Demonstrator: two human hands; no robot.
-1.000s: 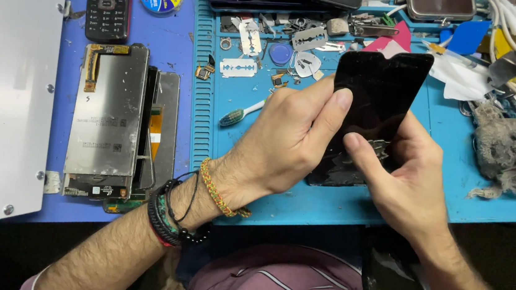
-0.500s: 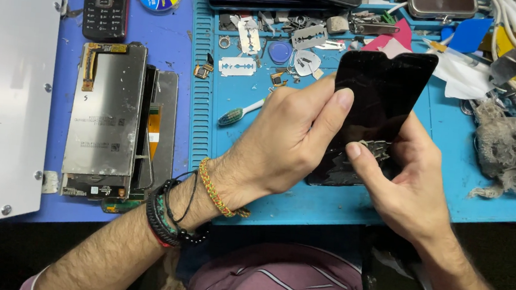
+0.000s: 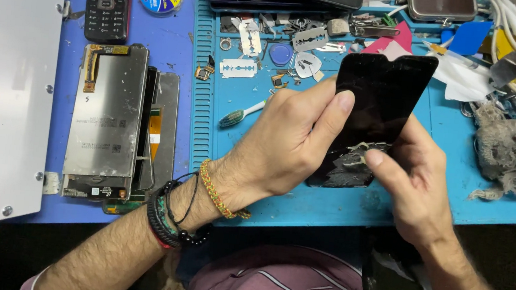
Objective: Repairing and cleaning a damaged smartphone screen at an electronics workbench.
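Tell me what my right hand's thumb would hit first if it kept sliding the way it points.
The right hand points its thumb up-left across the black phone screen, so it would likely first meet the grey residue patch, then the left hand. Depth is hard to judge.

This is a phone repair workshop. A blue ribbed repair mat (image 3: pixel 327 207) covers the desk (image 3: pixel 174 38), its upper trays littered with razor blades (image 3: pixel 238 68), small metal parts and plastic picks. At the left of the frame lies a stripped display assembly (image 3: pixel 101 119) with bare metal backing and a flex cable, and above it an old keypad phone (image 3: pixel 107 1). A toothbrush (image 3: pixel 242 114) lies mid-frame, a wad of grey lint (image 3: pixel 512 152) sits at the right, and a black screen panel (image 3: pixel 376 112) is being handled at the centre.
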